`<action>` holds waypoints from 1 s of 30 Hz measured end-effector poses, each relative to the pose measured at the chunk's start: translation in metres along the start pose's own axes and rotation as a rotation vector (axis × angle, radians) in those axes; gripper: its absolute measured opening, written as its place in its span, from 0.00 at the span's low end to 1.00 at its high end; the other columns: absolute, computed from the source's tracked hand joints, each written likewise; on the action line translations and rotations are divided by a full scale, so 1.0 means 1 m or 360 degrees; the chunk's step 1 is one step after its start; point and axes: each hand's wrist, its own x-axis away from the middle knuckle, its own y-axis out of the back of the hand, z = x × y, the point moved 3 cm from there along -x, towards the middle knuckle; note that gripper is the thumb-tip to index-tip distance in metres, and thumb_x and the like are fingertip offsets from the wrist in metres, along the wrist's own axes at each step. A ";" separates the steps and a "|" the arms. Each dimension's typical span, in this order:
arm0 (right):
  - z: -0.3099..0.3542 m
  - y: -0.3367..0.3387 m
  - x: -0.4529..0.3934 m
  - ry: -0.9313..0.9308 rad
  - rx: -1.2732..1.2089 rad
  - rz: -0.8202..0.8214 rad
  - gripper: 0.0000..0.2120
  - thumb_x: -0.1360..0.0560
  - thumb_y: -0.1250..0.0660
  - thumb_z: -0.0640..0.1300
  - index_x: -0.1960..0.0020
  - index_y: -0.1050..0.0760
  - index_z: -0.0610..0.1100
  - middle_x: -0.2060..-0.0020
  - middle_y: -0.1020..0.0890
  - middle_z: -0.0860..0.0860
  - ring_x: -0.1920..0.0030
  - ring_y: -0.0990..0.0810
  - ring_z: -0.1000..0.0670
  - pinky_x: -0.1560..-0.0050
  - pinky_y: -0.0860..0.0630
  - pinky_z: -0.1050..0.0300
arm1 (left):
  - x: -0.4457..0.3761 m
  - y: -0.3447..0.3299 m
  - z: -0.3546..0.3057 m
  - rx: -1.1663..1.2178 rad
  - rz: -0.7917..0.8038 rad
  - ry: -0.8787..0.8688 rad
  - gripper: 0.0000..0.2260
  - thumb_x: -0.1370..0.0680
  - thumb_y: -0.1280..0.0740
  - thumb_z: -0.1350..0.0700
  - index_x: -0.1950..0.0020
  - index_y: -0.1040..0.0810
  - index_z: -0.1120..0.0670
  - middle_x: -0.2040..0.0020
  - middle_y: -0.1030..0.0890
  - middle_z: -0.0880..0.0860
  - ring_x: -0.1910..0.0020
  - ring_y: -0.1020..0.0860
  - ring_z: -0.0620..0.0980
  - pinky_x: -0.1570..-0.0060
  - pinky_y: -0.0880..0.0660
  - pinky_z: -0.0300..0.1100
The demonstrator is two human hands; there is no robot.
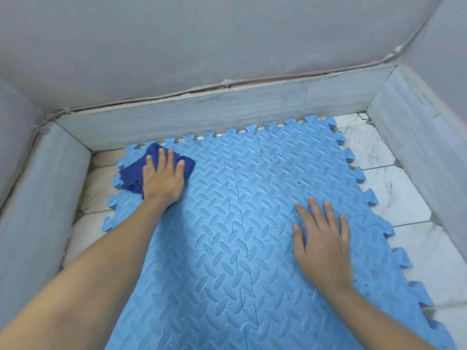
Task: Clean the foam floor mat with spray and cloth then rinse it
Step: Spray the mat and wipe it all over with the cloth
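**Wiping the far corner, the other palm holding the mat down**

The foam floor mat (252, 223), light blue with puzzle-tooth edges and a raised leaf-like tread, lies flat on the pale tiled floor (409, 198), its far edge up against the low grey skirting (202, 109) of the alcove. It is made of several tiles locked together; the seams show down the middle and across.

The left hand (163, 178) is spread flat on a dark blue cloth (134, 173), fingers straight and slightly fanned, pressing it onto the far left corner of the mat. A flat palm puts weight over more of the cloth, which suits scrubbing, I would say.

The right hand (323, 238) lies open on the mat's right half, fingers wide, holding nothing. My guess is it is there to pin the light foam so it will not slide or lift at the seams (and perhaps to prop the person leaning in).

Dark specks dot the far right tile. No spray bottle is in view. I can read no brand, label or writing anywhere.
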 end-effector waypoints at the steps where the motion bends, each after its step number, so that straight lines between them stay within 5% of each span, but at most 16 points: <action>1: 0.000 0.000 0.000 -0.0001 -0.0003 0.0007 0.24 0.22 0.48 0.53 0.30 0.28 0.49 0.26 0.31 0.49 0.23 0.39 0.43 0.24 0.48 0.40 | 0.004 -0.001 -0.016 0.0028 0.0016 -0.0116 0.28 0.18 0.58 0.41 0.21 0.51 0.50 0.20 0.54 0.49 0.23 0.57 0.59 0.26 0.57 0.55; 5: 0.001 0.001 0.000 -0.0018 -0.0048 -0.0003 0.25 0.22 0.49 0.54 0.30 0.28 0.50 0.25 0.31 0.50 0.23 0.39 0.44 0.24 0.48 0.40 | 0.051 -0.009 -0.089 0.0028 0.0155 -0.0832 0.27 0.18 0.55 0.40 0.21 0.52 0.47 0.21 0.54 0.45 0.22 0.60 0.52 0.25 0.59 0.51; 8: 0.002 0.003 0.001 -0.0023 -0.0074 0.0013 0.25 0.23 0.49 0.54 0.30 0.27 0.49 0.26 0.31 0.49 0.24 0.38 0.43 0.25 0.48 0.40 | 0.072 -0.016 -0.101 -0.0057 0.0210 -0.1082 0.27 0.19 0.56 0.38 0.21 0.53 0.45 0.21 0.54 0.44 0.22 0.59 0.50 0.24 0.59 0.50; 14: -0.010 0.022 -0.015 0.0117 -0.0096 0.0228 0.19 0.20 0.44 0.55 0.30 0.29 0.57 0.27 0.31 0.57 0.26 0.35 0.48 0.31 0.43 0.47 | 0.068 -0.003 -0.020 0.0164 0.0165 -0.0344 0.31 0.22 0.59 0.34 0.21 0.52 0.46 0.21 0.57 0.46 0.22 0.59 0.50 0.25 0.59 0.51; 16: -0.040 0.035 -0.026 0.0213 -0.0252 0.0276 0.18 0.19 0.42 0.51 0.30 0.28 0.56 0.29 0.27 0.55 0.31 0.29 0.47 0.34 0.37 0.46 | 0.099 -0.001 -0.019 0.0095 0.0296 -0.0612 0.38 0.27 0.64 0.28 0.21 0.55 0.44 0.21 0.58 0.44 0.23 0.63 0.49 0.25 0.61 0.49; 19: -0.091 0.041 -0.018 -0.0067 -0.0244 -0.0143 0.19 0.21 0.44 0.49 0.35 0.23 0.46 0.31 0.25 0.44 0.34 0.26 0.41 0.35 0.33 0.44 | 0.164 -0.013 -0.044 -0.0141 0.0337 -0.1146 0.34 0.24 0.65 0.31 0.21 0.55 0.47 0.21 0.57 0.45 0.23 0.63 0.49 0.25 0.59 0.48; 21: -0.101 0.033 -0.011 -0.0241 -0.0234 -0.0225 0.23 0.21 0.48 0.50 0.34 0.25 0.40 0.31 0.27 0.40 0.31 0.29 0.39 0.31 0.34 0.42 | 0.198 -0.021 -0.076 -0.0162 0.0278 -0.1461 0.29 0.19 0.61 0.37 0.21 0.49 0.50 0.21 0.50 0.48 0.22 0.56 0.53 0.25 0.55 0.50; 24: -0.095 0.027 -0.014 -0.0120 -0.0093 -0.0117 0.25 0.20 0.50 0.49 0.27 0.32 0.41 0.26 0.33 0.42 0.25 0.37 0.41 0.25 0.43 0.42 | 0.202 -0.039 -0.132 -0.0156 0.0270 -0.1843 0.26 0.17 0.57 0.42 0.22 0.44 0.51 0.21 0.46 0.49 0.22 0.53 0.52 0.24 0.56 0.49; 30: -0.097 0.022 -0.013 -0.0026 -0.0083 0.0010 0.28 0.21 0.48 0.53 0.23 0.37 0.45 0.23 0.38 0.48 0.22 0.44 0.49 0.22 0.51 0.49 | 0.081 -0.043 -0.212 -0.0111 0.0070 -0.1423 0.27 0.19 0.57 0.39 0.21 0.49 0.46 0.21 0.50 0.46 0.22 0.54 0.50 0.25 0.57 0.48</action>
